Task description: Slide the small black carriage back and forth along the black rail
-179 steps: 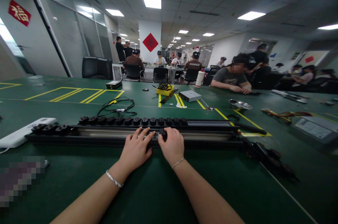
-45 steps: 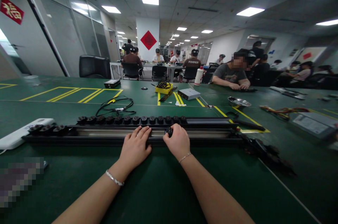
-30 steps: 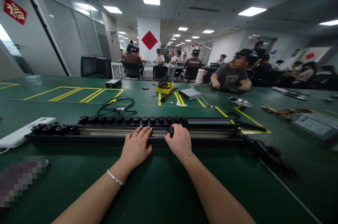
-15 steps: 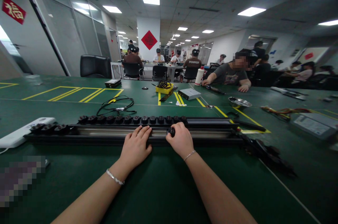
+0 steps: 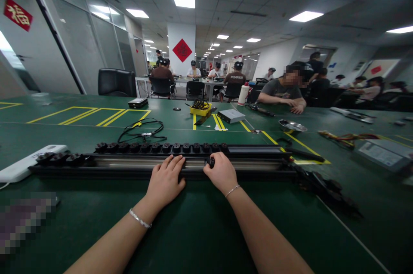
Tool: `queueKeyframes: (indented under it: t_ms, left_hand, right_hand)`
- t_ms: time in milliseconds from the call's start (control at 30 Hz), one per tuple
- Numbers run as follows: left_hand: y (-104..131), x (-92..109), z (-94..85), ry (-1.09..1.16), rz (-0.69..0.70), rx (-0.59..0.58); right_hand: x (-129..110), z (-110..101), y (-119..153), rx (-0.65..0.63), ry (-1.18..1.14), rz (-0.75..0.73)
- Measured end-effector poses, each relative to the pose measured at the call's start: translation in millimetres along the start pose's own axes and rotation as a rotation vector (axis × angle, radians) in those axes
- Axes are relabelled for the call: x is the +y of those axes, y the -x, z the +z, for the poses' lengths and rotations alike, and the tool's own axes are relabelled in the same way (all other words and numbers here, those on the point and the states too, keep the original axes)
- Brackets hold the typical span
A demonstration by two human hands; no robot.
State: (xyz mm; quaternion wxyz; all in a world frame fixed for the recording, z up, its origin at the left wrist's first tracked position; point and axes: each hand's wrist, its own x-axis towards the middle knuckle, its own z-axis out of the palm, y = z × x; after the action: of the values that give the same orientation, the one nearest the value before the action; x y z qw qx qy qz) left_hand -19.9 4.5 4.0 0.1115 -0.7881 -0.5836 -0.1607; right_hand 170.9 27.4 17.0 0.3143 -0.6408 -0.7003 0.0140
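Across the green table (image 5: 206, 222) lies a long black rail (image 5: 122, 175) with a bare metallic channel along its middle. My left hand (image 5: 166, 181) rests on it, fingers stretched over the channel and thumb apart, holding nothing. A short way to the right, my right hand (image 5: 222, 173) pinches a small black socket-like piece (image 5: 211, 162) at the channel; its underside is hidden. Similar black pieces (image 5: 166, 148) stand in a row along a second rail (image 5: 254, 149) just behind. Several more (image 5: 61, 159) sit at the left end of the front rail.
A white power strip (image 5: 32, 162) lies at the left. Behind the rails are a coiled black cable (image 5: 142, 130), a yellow box (image 5: 200, 108), a grey box (image 5: 230, 115) and a metal bowl (image 5: 293, 126). Dark parts (image 5: 329, 188) lie right. A co-worker (image 5: 280, 91) sits across the table.
My hands and the rail stay nearly in place. The co-worker across the table has drawn the outstretched hand in, so both hands are now together.
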Motion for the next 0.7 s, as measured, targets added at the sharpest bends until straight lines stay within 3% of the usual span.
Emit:
queueKeyframes:
  t_ms: [700]
  left_hand:
    - [-0.5, 0.5, -1.6, -0.001, 0.001, -0.005]
  right_hand:
    - [16.7, -13.2, -7.1, -0.133, -0.048, -0.059]
